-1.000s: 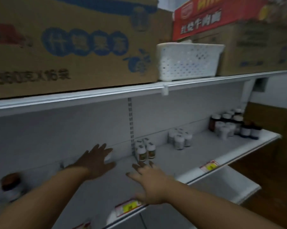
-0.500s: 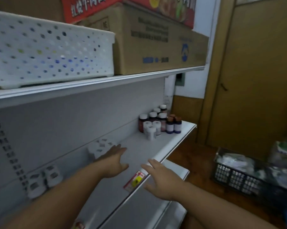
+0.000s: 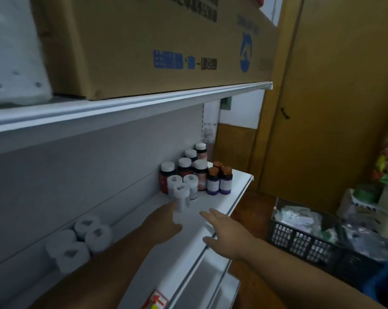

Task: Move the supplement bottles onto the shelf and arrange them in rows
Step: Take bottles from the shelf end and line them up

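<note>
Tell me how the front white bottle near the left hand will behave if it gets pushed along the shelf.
The front white bottle stands upright and looks taller than wide, so a push near its cap would probably tip it. It sits close against two more white bottles, so it may knock them. The shelf looks smooth; a low push should slide it.

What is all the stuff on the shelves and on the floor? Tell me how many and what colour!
white bottles: three, white, front of the far cluster
red bottles: about five, white caps, behind them
purple bottles: three, orange caps, beside the cluster
white bottle group: four, white, by the back wall
cardboard box: one, brown, upper shelf
basket: one, white, upper shelf
crate: one, black, floor
left hand: open, near the white bottles
right hand: open, over the shelf edge
</note>
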Tool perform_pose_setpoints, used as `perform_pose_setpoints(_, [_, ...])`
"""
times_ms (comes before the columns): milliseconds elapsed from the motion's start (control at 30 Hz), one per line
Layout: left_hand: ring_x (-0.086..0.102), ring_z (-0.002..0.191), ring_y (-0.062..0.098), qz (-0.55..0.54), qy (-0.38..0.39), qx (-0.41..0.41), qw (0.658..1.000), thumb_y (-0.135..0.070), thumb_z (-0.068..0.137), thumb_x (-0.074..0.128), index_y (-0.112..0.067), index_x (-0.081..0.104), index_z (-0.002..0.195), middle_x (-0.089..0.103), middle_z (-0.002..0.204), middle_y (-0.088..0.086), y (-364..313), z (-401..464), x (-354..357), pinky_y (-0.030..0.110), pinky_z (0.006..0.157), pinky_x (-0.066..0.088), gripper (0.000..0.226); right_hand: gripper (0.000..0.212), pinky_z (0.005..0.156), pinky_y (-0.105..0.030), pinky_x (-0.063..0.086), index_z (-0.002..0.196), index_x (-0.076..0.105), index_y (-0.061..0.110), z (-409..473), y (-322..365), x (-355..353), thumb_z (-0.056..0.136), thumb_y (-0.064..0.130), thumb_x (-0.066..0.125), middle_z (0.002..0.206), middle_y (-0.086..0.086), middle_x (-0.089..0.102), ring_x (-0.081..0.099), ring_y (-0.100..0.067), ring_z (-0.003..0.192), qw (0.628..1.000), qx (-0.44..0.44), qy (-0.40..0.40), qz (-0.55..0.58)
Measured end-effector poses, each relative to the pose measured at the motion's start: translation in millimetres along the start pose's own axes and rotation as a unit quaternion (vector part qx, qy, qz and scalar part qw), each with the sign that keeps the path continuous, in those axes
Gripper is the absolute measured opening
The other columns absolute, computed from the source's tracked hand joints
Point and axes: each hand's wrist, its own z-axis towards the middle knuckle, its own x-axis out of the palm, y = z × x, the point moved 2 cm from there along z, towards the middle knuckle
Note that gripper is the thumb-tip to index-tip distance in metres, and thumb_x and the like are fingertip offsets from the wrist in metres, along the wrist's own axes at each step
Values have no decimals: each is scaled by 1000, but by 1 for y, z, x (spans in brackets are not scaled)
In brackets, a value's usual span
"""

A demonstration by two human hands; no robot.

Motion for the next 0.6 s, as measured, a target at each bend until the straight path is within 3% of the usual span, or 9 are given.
perform_pose_setpoints(67, [52,118,23,-47,-45,-27,998,-20,83,65,-14,40,134,52,134,7,2,20,9,23,87,39,57,65,114,-35,28,147,18,22,22,-13,-1,92,36,50,155,-9,24,25,-25,142,1000,5,-13,27])
perform_pose_setpoints(167, [54,113,27,-154,-114,-90,977,-11,77,70,-9,43,128,54,127,10,5,52,28,25,82,40,57,48,102,-34,43,132,38,17,58,-35,1,88,31,52,132,-6,51,49,-24,122,995,20,-39,92])
perform_pose_setpoints(267, [54,113,26,-230,-159,-141,950,-13,71,77,-12,39,129,52,120,2,8,81,47,30,85,44,70,48,98,-40,47,128,40,22,98,-61,6,83,33,52,128,-5,56,54,-25,116,989,16,-43,144])
perform_pose_setpoints(367, [60,105,26,-283,-214,-157,922,-23,59,85,-15,46,119,60,112,3,14,106,58,43,88,53,72,59,96,-37,47,135,38,16,134,-81,13,80,35,50,132,-9,55,55,-29,116,978,3,-76,194])
perform_pose_setpoints(433, [65,95,26,-295,-239,-177,908,-38,48,83,-15,53,107,66,102,6,25,120,68,38,74,55,69,52,88,-21,43,130,44,9,153,-86,16,82,27,53,127,-14,58,57,-31,113,968,-4,-97,230])
perform_pose_setpoints(500, [67,87,26,-285,-262,-185,903,-41,48,82,-9,56,99,68,89,7,28,125,73,26,60,48,65,35,79,-10,37,122,52,10,169,-86,19,88,16,56,120,-12,61,58,-29,110,958,-3,-94,271])
perform_pose_setpoints(600, [57,67,12,-309,-295,-192,883,-28,56,85,-13,54,87,59,71,-3,22,121,73,21,53,39,46,38,82,-23,44,123,51,19,185,-79,24,86,24,58,117,-4,62,59,-23,108,956,29,-48,289])
